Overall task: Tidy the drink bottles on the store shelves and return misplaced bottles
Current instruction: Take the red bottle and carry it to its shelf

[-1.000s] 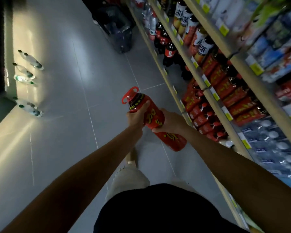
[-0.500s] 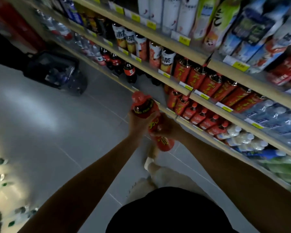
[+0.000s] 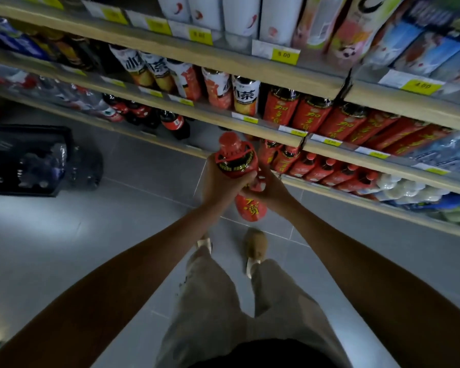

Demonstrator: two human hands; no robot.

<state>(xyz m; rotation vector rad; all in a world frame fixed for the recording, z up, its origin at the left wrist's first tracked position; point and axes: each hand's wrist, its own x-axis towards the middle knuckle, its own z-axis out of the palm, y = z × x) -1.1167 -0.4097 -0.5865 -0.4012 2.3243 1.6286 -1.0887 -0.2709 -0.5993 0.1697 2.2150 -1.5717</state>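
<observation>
At 6 o'clock, nearest the camera, the person's beige trousers (image 3: 223, 301) and tan shoes (image 3: 255, 244) are standing on the grey tiled floor (image 3: 91, 248). Both bare forearms are reaching toward 12 o'clock and meeting at centre. The left hand (image 3: 219, 185) is wrapping its fingers around the shoulder of a red herbal tea bottle (image 3: 237, 160), just below the red cap; the right hand (image 3: 270, 191) is closing around the bottle's middle from the 3 o'clock side. The bottle is hanging in the air between the hands, cap tilted toward 12 o'clock, base toward 6 o'clock, in front of the lower shelf edge (image 3: 290, 138). Just beyond it, at 1 to 3 o'clock, rows of matching red bottles (image 3: 329, 171) are filling the bottom shelf, with taller red-labelled bottles (image 3: 311, 116) on the tier above. At 11 o'clock, dark cola bottles (image 3: 174, 123) are standing on the lowest tier. At 9 o'clock, a dark shopping basket (image 3: 24, 160) is sitting on the floor, holding clear bottles. Farthest, at 12 o'clock, iced tea bottles (image 3: 246, 95) and white cartons (image 3: 276, 17) are lining the upper shelves behind yellow price tags (image 3: 284, 54)
</observation>
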